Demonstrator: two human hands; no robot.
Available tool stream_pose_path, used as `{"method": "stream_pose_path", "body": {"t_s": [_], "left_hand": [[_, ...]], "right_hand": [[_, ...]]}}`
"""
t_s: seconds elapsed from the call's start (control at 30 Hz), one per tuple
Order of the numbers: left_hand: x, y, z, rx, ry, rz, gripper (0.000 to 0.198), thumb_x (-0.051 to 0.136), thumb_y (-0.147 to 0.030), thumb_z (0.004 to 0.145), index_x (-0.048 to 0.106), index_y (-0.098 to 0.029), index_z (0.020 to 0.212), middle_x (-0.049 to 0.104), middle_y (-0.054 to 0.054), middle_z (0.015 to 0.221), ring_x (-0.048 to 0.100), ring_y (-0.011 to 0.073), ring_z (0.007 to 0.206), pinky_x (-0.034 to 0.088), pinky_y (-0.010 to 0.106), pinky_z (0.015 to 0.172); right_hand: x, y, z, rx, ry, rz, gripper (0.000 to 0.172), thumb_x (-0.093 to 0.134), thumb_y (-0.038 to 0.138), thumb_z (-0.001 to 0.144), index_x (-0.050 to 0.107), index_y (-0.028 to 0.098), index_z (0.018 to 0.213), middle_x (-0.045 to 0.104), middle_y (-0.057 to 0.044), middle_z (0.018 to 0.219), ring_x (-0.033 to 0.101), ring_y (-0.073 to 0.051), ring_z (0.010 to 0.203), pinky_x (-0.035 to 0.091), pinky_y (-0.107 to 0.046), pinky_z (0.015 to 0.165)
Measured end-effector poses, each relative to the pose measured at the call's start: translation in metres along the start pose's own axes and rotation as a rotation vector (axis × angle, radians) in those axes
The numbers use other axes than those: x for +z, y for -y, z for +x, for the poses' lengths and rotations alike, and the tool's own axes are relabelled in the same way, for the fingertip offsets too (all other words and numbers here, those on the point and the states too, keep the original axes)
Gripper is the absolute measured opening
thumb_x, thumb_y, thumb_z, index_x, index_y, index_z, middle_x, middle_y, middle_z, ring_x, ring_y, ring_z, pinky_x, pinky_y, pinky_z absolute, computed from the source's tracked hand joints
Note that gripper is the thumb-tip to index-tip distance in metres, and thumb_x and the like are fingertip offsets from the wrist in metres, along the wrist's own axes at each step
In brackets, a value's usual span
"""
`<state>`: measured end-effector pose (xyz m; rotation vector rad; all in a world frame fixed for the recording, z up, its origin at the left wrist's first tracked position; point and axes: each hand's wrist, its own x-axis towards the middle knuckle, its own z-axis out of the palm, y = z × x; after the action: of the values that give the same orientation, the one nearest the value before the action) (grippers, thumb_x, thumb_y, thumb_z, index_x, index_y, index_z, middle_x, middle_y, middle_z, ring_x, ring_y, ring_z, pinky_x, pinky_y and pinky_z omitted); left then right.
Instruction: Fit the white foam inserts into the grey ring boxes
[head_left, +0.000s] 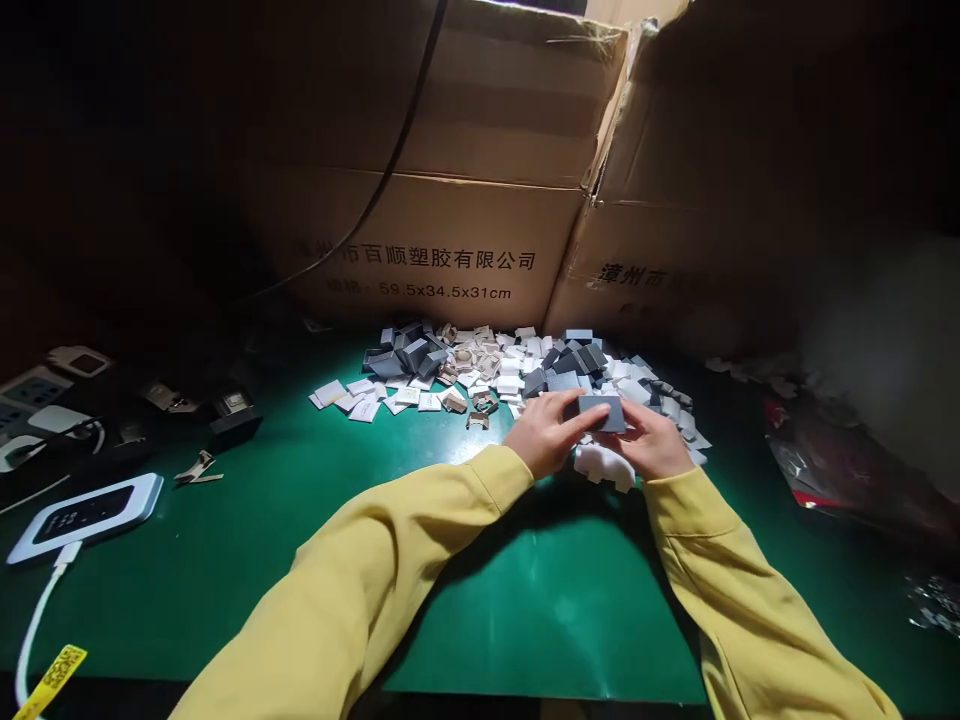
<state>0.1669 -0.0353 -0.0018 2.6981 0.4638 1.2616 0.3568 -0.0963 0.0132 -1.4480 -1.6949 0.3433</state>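
My left hand (546, 432) and my right hand (654, 443) meet over the green mat (300, 520), both in yellow sleeves. Together they pinch a small grey box (604, 410), the left from its left side, the right from below and the right. White foam pieces (600, 466) lie under the hands. Just beyond them spreads a pile of small grey boxes (405, 357), white cards (352, 400) and tan inserts (472, 360).
Two large cardboard cartons (465, 200) stand behind the pile, with a black cable running down the left one. At the left lie a white device on a charging lead (86, 510), a power strip (30, 390) and a black box (234, 415). Crumpled plastic wrap (847, 470) lies at the right.
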Motion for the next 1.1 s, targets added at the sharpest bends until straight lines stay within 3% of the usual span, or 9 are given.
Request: {"method": "stream_pose_path", "body": {"t_s": [0.13,0.27,0.37,0.47,0.57,0.67,0.83,0.97,1.1], "left_hand": [[0.015,-0.009,0.007,-0.072,0.163,0.245,0.044,0.05,-0.028,0.083,0.05,-0.028,0.127,0.044,0.013,0.133,0.044,0.0324,0.11,0.039,0.048,0.083],[0.023,-0.006,0.001,-0.135,0.24,0.339,0.045,0.046,-0.029,0.085,0.046,-0.032,0.13,0.038,0.013,0.14,0.043,0.0323,0.113,0.035,0.049,0.085],[0.026,-0.004,-0.002,-0.163,0.2,0.332,0.052,0.046,-0.035,0.086,0.036,-0.034,0.137,0.028,0.012,0.147,0.04,0.0326,0.118,0.035,0.048,0.088],[0.023,0.001,-0.003,-0.128,0.094,0.287,0.061,0.046,-0.049,0.083,0.032,-0.029,0.14,0.025,0.015,0.148,0.034,0.0353,0.124,0.032,0.049,0.092],[0.008,0.022,-0.008,-0.109,0.005,0.256,0.066,0.047,-0.054,0.08,0.036,-0.025,0.138,0.029,0.016,0.145,0.029,0.0352,0.129,0.024,0.053,0.099],[-0.025,0.061,-0.021,-0.24,-0.072,0.339,0.053,0.051,-0.038,0.081,0.045,-0.023,0.131,0.037,0.016,0.141,0.031,0.0335,0.13,0.013,0.056,0.105],[-0.091,0.123,-0.05,-0.516,-0.121,0.476,0.034,0.051,-0.024,0.079,0.06,-0.018,0.112,0.043,0.014,0.137,0.03,0.0321,0.131,0.01,0.054,0.107],[-0.111,0.147,-0.061,-0.617,-0.119,0.483,0.027,0.057,-0.027,0.077,0.063,-0.016,0.101,0.042,0.016,0.137,0.027,0.0349,0.131,0.008,0.056,0.105],[-0.108,0.156,-0.064,-0.61,-0.156,0.476,0.02,0.058,-0.026,0.077,0.063,-0.016,0.093,0.05,0.016,0.129,0.034,0.0329,0.126,0.015,0.052,0.103]], "right_hand": [[-0.009,-0.037,-0.006,-0.065,-0.02,-0.549,0.035,0.052,0.03,0.076,0.06,0.016,0.107,0.062,-0.014,0.104,0.061,-0.027,0.089,0.054,-0.038,0.068],[0.012,-0.052,-0.011,-0.047,0.062,-0.748,0.041,0.049,0.026,0.078,0.057,0.015,0.117,0.059,-0.017,0.114,0.056,-0.03,0.092,0.05,-0.043,0.078],[0.022,-0.047,-0.015,-0.011,0.082,-0.866,0.045,0.046,0.028,0.082,0.052,0.015,0.124,0.056,-0.017,0.121,0.053,-0.031,0.092,0.05,-0.044,0.074],[0.017,-0.038,-0.015,0.019,-0.006,-0.908,0.046,0.045,0.033,0.084,0.051,0.018,0.127,0.053,-0.015,0.127,0.051,-0.032,0.095,0.05,-0.046,0.069],[0.008,-0.022,-0.011,-0.038,-0.179,-0.869,0.041,0.046,0.032,0.085,0.056,0.019,0.123,0.055,-0.013,0.125,0.051,-0.032,0.097,0.048,-0.048,0.076],[0.019,0.005,-0.011,-0.255,-0.25,-0.666,0.033,0.047,0.024,0.084,0.061,0.018,0.113,0.063,-0.011,0.113,0.054,-0.027,0.096,0.047,-0.043,0.082],[0.091,0.059,-0.027,-0.5,0.025,-0.254,0.018,0.045,0.022,0.086,0.063,0.02,0.087,0.064,-0.008,0.08,0.055,-0.02,0.078,0.048,-0.037,0.074],[0.133,0.079,-0.018,-0.494,0.076,-0.097,0.038,0.037,0.03,0.091,0.048,0.022,0.055,0.044,0.0,0.05,0.046,-0.015,0.054,0.048,-0.032,0.071],[0.153,0.081,0.015,-0.329,0.045,-0.032,0.048,0.026,0.038,0.094,0.044,0.021,0.052,0.042,0.0,0.049,0.045,-0.013,0.049,0.041,-0.027,0.057]]}}
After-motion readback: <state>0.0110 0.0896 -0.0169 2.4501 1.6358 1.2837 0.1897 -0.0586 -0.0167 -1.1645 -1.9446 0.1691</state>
